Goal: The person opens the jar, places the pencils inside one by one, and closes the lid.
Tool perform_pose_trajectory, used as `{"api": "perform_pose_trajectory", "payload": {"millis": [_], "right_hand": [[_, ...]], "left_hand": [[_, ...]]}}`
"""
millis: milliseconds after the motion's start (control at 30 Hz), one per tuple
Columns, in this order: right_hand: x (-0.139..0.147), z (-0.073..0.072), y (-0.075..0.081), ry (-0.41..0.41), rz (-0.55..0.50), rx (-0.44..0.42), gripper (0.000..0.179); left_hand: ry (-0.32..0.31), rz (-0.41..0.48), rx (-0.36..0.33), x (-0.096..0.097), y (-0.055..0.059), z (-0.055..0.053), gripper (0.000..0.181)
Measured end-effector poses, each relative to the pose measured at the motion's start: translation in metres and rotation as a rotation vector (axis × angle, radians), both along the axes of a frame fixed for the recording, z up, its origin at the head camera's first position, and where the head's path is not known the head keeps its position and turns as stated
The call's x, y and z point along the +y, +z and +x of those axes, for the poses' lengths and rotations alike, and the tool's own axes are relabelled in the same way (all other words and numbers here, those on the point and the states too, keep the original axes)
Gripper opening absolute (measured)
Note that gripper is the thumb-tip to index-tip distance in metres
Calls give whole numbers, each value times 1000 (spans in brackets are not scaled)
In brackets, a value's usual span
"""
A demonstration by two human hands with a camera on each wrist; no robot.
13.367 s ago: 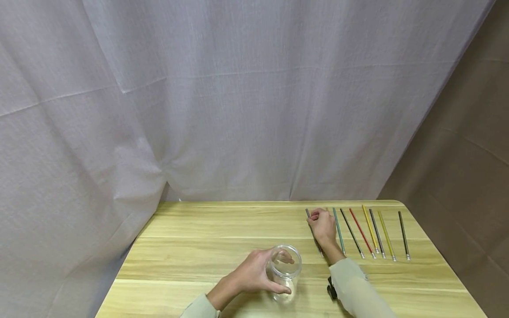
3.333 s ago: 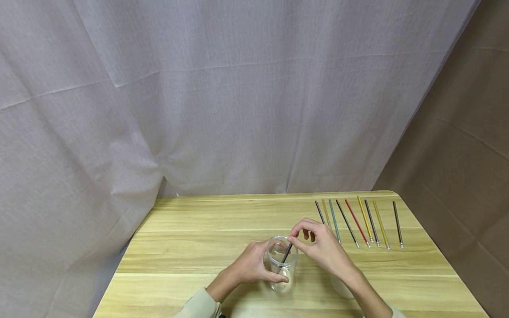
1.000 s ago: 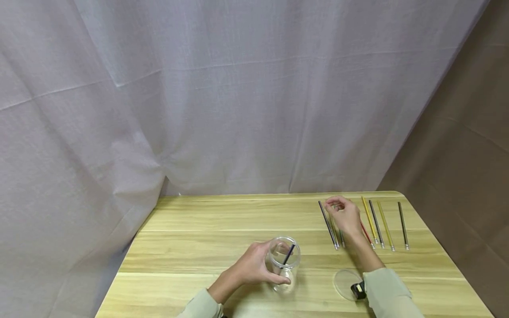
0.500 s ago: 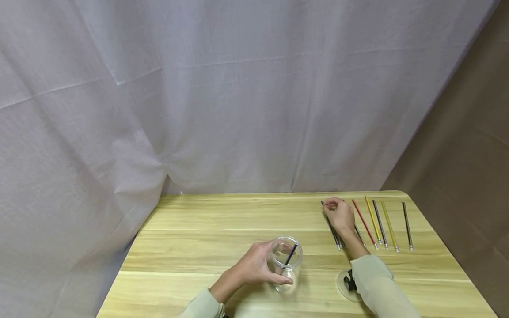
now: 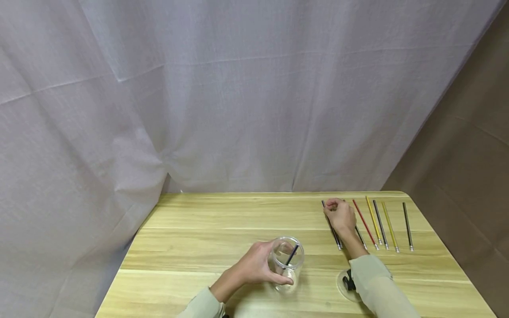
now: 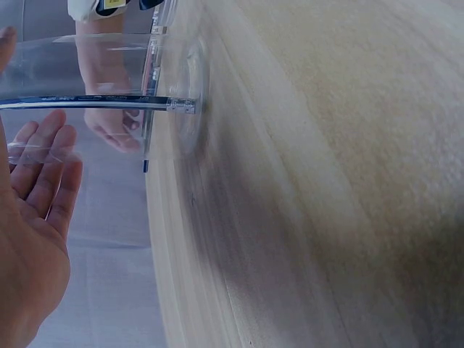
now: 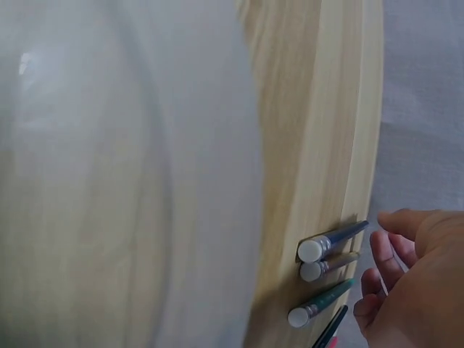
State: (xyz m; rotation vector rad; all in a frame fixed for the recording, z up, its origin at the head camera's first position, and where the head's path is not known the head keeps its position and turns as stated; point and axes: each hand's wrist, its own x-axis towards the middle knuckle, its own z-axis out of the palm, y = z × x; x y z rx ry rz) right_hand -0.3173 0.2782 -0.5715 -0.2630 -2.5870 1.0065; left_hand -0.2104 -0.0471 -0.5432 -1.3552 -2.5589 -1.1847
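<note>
My left hand [image 5: 254,265] holds a clear jar [image 5: 299,261] upright on the table, thumb and fingers round its sides. One dark pencil [image 5: 293,254] leans inside, its eraser end at the jar's bottom in the left wrist view. My right hand [image 5: 342,217] is at the leftmost pencils of a row, nearest a dark blue pencil [image 7: 341,235]. In the right wrist view its fingers are loosely bent, with a small gap between thumb and pencil end. Beside that lie a tan pencil [image 7: 330,267] and a teal pencil [image 7: 319,304], mostly hidden by the hand in the head view.
A red pencil [image 5: 365,223], a yellow pencil [image 5: 374,221] and several others continue the row rightward, erasers toward me. A clear round lid [image 5: 345,295] lies under my right wrist. A grey curtain [image 5: 238,110] hangs behind the table [image 5: 179,247].
Earlier my right hand took a dark pencil from the row's left and lowered it into the jar. It then returned to the row and shifted slightly left and down. The left hand stays round the jar.
</note>
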Motion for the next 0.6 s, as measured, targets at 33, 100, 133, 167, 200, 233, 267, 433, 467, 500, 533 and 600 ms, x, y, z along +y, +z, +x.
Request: {"api": "perform_pose_trajectory", "payload": {"millis": [33, 100, 133, 167, 200, 233, 267, 433, 467, 500, 533, 600], "right_hand": [[0, 0, -1, -3, 5, -5, 18], [-1, 0, -1, -12, 11, -10, 18], [-1, 0, -2, -16, 11, -12, 18], [-1, 0, -2, -19, 10, -12, 18], [0, 1, -3, -21, 9, -13, 18], [0, 1, -3, -24, 9, -15, 18], [0, 1, -4, -25, 7, -15, 17], [-1, 1, -6, -34, 12, -31, 16], [-1, 1, -6, -33, 16, -33, 16], [-1, 1, -6, -35, 21, -37, 16], [-2, 1, -6, -38, 26, -40, 16], [-3, 1, -6, -38, 40, -44, 17]], "left_hand": [[-1, 3, 0, 0, 0, 0, 78], [-2, 5, 9, 0, 0, 0, 78], [-2, 5, 12, 0, 0, 0, 78], [-1, 4, 15, 0, 0, 0, 77], [1, 2, 15, 1, 0, 0, 77], [4, 0, 20, 0, -1, 0, 77], [7, -2, 22, 0, -1, 0, 77], [14, -6, -1, 0, -1, 0, 78], [14, -6, -4, 0, -1, -1, 78], [13, -7, -7, 0, -1, -1, 79], [13, -7, -8, 0, -2, -1, 79], [12, -7, -5, 0, -2, -2, 79]]}}
